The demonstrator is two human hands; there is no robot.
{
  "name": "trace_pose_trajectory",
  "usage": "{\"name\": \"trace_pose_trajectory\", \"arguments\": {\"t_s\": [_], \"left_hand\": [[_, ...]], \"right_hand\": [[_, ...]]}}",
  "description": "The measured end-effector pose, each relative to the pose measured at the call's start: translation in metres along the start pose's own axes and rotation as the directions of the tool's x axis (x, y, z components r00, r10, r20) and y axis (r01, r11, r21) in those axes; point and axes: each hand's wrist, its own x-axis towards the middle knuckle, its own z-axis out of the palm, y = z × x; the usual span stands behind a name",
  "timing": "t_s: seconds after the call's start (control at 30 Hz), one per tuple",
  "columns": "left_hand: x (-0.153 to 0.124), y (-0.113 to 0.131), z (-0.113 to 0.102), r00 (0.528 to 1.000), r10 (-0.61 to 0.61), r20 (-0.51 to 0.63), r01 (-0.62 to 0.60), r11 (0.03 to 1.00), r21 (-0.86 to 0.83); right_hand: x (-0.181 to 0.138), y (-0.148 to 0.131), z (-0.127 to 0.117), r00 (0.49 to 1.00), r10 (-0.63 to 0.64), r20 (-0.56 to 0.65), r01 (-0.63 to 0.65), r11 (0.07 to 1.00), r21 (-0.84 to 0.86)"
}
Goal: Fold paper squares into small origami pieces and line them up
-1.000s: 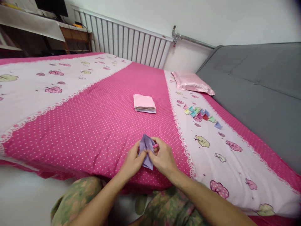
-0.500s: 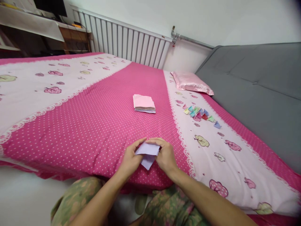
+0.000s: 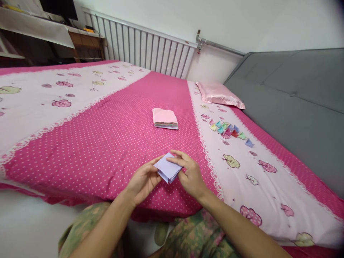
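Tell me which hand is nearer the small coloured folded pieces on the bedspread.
Right. The right hand sits nearer the camera, left of the folded pieces; the left hand is farther left, across the lilac paper both hold.

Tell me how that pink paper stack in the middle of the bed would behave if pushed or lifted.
The paper stack looks light; thin sheets show at its edge, so it would probably flex, and loose top sheets could slide or fan. Pushed, it may drag on the soft bedspread rather than glide.
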Motion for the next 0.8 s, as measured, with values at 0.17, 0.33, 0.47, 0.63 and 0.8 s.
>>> {"name": "trace_pose_trajectory", "arguments": {"t_s": [0.17, 0.33, 0.47, 0.63, 0.8], "left_hand": [[-0.001, 0.001, 0.001, 0.999, 0.022, -0.024, -0.023, 0.999, -0.048], [0.002, -0.007, -0.003, 0.985, 0.163, -0.061, -0.147, 0.966, 0.214], [0.004, -0.009, -0.004, 0.951, 0.302, -0.066, -0.249, 0.874, 0.418], [0.004, -0.012, -0.002, 0.948, 0.317, -0.02, -0.237, 0.746, 0.623], [0.004, -0.017, -0.002, 0.961, 0.275, 0.03, -0.224, 0.711, 0.667]], "right_hand": [[-0.002, -0.002, 0.002, 0.992, -0.054, 0.113, 0.073, 0.983, -0.166], [-0.005, -0.013, 0.0, 0.966, -0.069, 0.248, 0.133, 0.96, -0.248], [-0.002, -0.016, -0.008, 0.959, -0.054, 0.278, 0.103, 0.981, -0.163], [0.003, -0.004, -0.009, 0.989, 0.146, 0.036, -0.146, 0.989, 0.021], [0.005, 0.002, -0.008, 0.973, 0.229, 0.036, -0.232, 0.959, 0.161]]}}
